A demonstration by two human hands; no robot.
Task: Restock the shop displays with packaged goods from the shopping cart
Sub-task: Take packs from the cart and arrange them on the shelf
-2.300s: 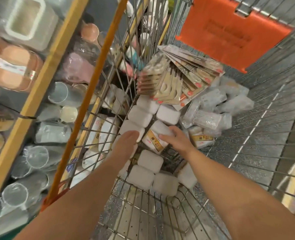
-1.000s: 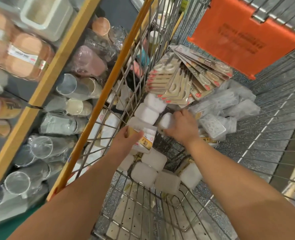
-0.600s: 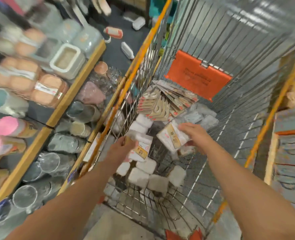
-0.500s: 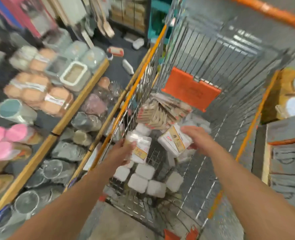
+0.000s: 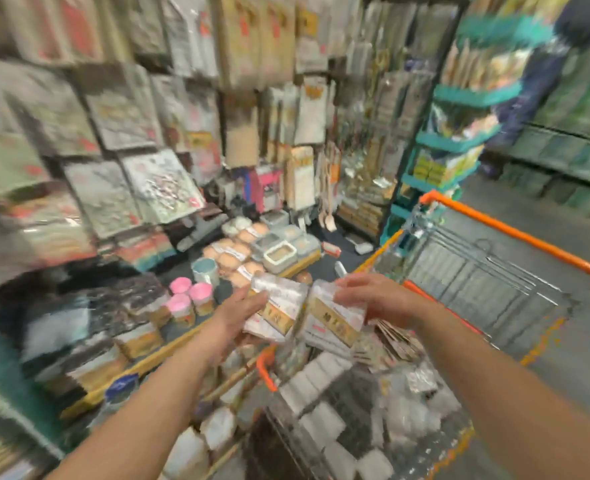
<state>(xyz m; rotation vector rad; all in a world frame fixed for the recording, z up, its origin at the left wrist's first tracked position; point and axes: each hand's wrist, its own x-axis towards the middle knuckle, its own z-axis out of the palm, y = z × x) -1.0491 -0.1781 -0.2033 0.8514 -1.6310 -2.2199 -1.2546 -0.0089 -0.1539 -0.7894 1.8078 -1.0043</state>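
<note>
While both packs clear the cart, my left hand grips one pack, my right hand another, ready for shelving.

Hands w/ pkts over cart

open: air above shopping cart | blocked left: stocked low shelf | ahead: hanging packets
</note>
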